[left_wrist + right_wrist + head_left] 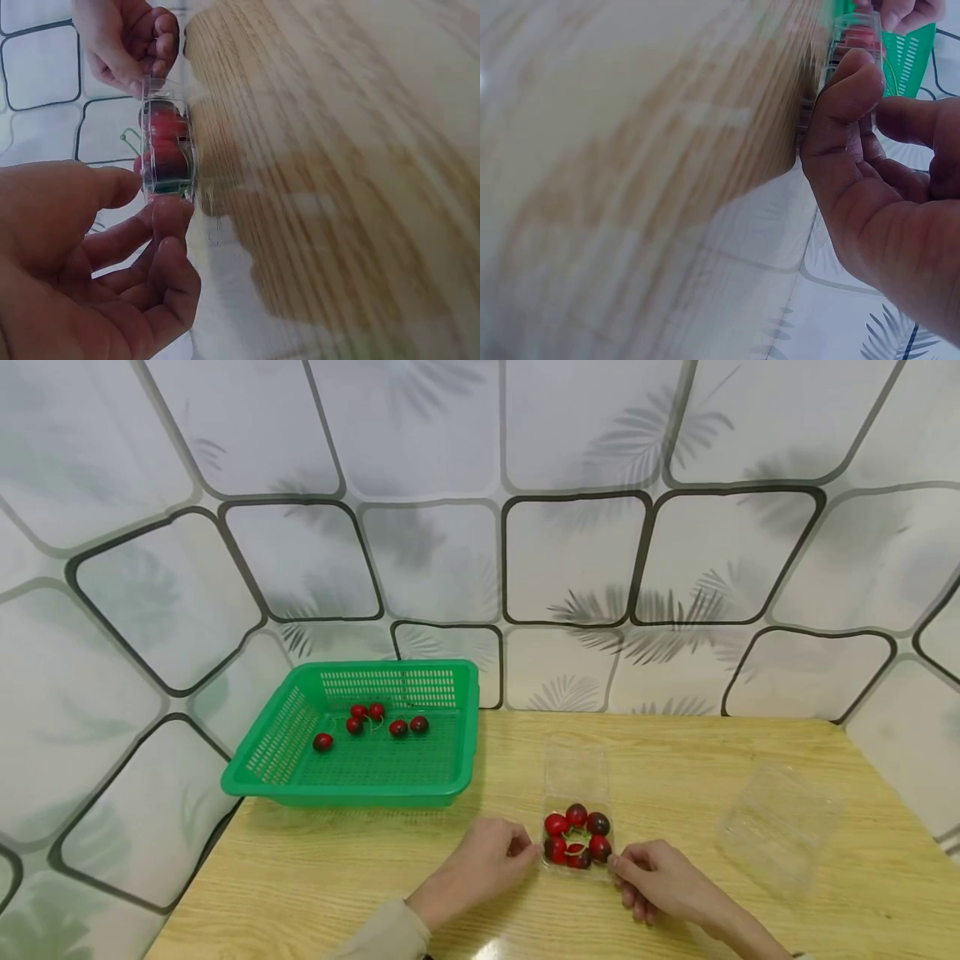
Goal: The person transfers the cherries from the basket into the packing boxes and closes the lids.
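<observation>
A small clear plastic box (pixel 573 871) stands on the table in front of me, its hinged lid (pixel 576 770) laid back away from me. Several dark red cherries (pixel 597 824) with green stems sit in it in a ring. My left hand (pixel 491 862) pinches the near left side of the box between thumb and fingers. At the near right corner, my right hand (pixel 663 881) holds the box the same way, its other fingers curled beneath. The left wrist view shows the cherries (pixel 166 159) through the box wall; in the right wrist view my fingers partly cover the box.
A green plastic basket (pixel 360 793) at the back left holds several loose cherries (pixel 377 711). Another clear plastic box (pixel 780 827), see-through and faint, lies on the wooden table (pixel 675 760) to the right. A patterned wall (pixel 573 560) rises behind the table.
</observation>
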The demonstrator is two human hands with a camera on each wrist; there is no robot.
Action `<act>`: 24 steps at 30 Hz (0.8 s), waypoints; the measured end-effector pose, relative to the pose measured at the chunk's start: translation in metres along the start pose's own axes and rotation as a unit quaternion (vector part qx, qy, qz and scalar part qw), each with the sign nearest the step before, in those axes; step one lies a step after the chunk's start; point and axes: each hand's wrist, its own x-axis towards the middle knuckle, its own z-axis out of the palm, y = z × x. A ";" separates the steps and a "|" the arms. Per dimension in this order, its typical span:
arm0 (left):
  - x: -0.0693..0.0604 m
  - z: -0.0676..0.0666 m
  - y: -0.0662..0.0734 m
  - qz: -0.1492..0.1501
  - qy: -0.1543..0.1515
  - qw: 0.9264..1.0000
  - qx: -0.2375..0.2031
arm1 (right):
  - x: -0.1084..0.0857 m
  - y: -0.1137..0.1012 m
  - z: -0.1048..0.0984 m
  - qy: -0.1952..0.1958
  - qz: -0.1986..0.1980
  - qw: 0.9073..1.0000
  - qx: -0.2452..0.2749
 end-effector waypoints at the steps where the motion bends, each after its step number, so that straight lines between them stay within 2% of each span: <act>1: 0.000 0.000 0.000 -0.005 -0.006 1.000 -0.006 | 0.000 0.000 0.000 0.000 0.001 1.000 -0.001; 6: -0.001 0.002 0.000 -0.033 -0.042 0.998 -0.046 | 0.000 0.000 0.000 0.001 0.002 1.000 -0.003; 10: -0.002 0.002 -0.001 -0.055 -0.067 0.993 -0.084 | 0.000 0.001 0.000 0.001 0.005 1.000 -0.001; 18: -0.002 0.005 -0.002 -0.092 -0.099 0.975 -0.178 | 0.000 0.001 -0.001 -0.001 0.008 1.000 0.000; 21: -0.002 0.007 -0.003 -0.100 -0.106 0.969 -0.199 | 0.000 0.001 -0.002 -0.003 0.007 1.000 0.001; 24: -0.001 0.008 -0.003 -0.106 -0.107 0.967 -0.208 | 0.000 0.001 -0.002 -0.005 0.007 1.000 0.002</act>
